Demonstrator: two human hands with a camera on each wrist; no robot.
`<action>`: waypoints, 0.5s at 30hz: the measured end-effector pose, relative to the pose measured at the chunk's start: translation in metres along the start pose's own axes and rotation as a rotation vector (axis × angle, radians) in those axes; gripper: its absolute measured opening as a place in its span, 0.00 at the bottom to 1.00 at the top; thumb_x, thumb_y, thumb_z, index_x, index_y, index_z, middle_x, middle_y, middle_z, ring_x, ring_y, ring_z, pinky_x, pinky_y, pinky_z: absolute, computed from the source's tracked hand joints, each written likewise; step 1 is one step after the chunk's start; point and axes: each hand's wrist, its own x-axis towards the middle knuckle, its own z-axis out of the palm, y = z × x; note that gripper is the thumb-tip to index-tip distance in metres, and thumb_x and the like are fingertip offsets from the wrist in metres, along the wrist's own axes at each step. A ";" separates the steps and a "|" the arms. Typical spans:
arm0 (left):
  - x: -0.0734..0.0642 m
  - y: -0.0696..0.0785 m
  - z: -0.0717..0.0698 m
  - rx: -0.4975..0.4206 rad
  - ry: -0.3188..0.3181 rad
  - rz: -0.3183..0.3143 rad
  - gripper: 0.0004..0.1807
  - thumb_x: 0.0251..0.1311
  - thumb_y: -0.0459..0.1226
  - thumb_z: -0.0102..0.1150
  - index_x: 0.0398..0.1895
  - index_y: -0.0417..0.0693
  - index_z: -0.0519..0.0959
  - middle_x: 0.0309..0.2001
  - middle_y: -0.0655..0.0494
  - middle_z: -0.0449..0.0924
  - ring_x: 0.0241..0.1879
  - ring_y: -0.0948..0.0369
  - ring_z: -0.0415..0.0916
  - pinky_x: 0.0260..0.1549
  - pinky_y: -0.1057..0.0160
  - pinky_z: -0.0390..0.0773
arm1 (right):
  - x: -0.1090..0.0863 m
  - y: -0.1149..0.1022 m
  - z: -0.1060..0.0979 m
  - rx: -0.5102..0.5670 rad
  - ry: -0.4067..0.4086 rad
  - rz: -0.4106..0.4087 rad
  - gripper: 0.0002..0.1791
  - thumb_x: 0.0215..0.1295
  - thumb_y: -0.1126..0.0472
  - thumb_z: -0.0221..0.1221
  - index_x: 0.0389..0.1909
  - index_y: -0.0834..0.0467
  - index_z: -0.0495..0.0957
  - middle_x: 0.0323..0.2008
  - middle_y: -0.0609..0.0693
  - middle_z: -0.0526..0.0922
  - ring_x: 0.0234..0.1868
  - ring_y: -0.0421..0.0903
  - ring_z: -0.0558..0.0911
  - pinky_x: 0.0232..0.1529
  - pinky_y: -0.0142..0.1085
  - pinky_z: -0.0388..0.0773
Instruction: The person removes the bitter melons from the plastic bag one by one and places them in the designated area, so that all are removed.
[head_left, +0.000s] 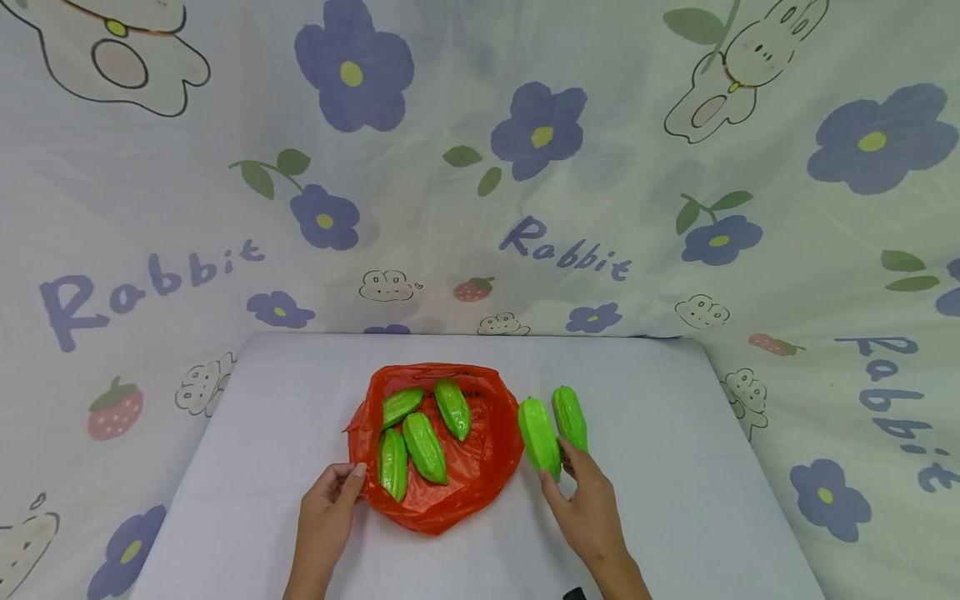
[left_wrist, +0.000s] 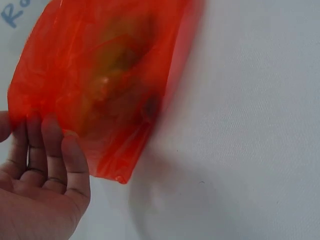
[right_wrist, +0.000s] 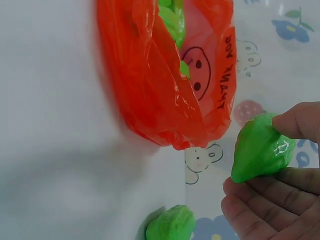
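An opened red plastic bag stands on the table with several green ridged gourds inside. My left hand pinches the bag's left rim between thumb and fingers; in the left wrist view its fingertips lie behind the thin red film. To the right of the bag, my right hand holds another green ridged gourd by its near end, thumb on one side and fingers on the other. The right wrist view shows this gourd raised beside the bag. Just beyond the hand lies one more gourd, partly hidden by the fingers.
A white-covered table carries everything. Behind and at the sides hangs a curtain printed with flowers and rabbits. A small black object shows at the bottom edge, near the right forearm.
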 end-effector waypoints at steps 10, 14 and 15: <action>0.000 0.002 -0.001 0.016 0.009 0.008 0.25 0.78 0.52 0.55 0.52 0.37 0.78 0.45 0.47 0.84 0.39 0.65 0.80 0.42 0.66 0.85 | 0.003 0.006 -0.008 -0.025 0.016 -0.011 0.31 0.63 0.66 0.73 0.65 0.68 0.75 0.53 0.58 0.84 0.55 0.52 0.85 0.54 0.43 0.84; 0.000 0.002 -0.001 0.020 0.002 0.005 0.26 0.77 0.54 0.55 0.53 0.36 0.78 0.45 0.48 0.84 0.40 0.65 0.80 0.42 0.67 0.85 | 0.003 0.011 -0.011 -0.035 0.018 -0.004 0.31 0.62 0.67 0.73 0.65 0.68 0.75 0.53 0.58 0.84 0.55 0.53 0.85 0.54 0.44 0.84; 0.000 0.001 -0.001 0.020 -0.002 0.005 0.27 0.77 0.54 0.55 0.53 0.36 0.78 0.45 0.48 0.84 0.40 0.64 0.80 0.42 0.67 0.85 | 0.003 0.012 -0.012 -0.024 0.021 -0.002 0.31 0.62 0.67 0.73 0.65 0.69 0.75 0.54 0.59 0.84 0.55 0.53 0.86 0.54 0.44 0.84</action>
